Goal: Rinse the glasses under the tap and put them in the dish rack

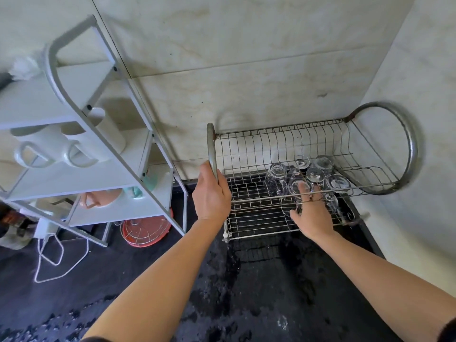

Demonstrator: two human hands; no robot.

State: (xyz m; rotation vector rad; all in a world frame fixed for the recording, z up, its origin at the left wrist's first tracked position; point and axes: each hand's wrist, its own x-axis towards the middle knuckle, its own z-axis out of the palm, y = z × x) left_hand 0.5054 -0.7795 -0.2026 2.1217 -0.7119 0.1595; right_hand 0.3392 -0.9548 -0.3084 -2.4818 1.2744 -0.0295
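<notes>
A two-tier wire dish rack (278, 141) stands on the dark wet counter against the tiled wall. Several clear glasses (314, 174) sit upside down on its lower tier, toward the right. My left hand (211, 193) grips the rack's left end hoop (211, 149). My right hand (312, 213) reaches into the lower tier and holds a clear glass (298, 187), fingers around its side, among the other glasses. The tap is out of view.
A white shelf unit (98, 134) with white mugs (51, 149) and a pink cup (98, 198) stands at the left. Under it lie an orange lid with a wire trivet (146, 229) and a white cable (49, 262). The counter (246, 292) is wet.
</notes>
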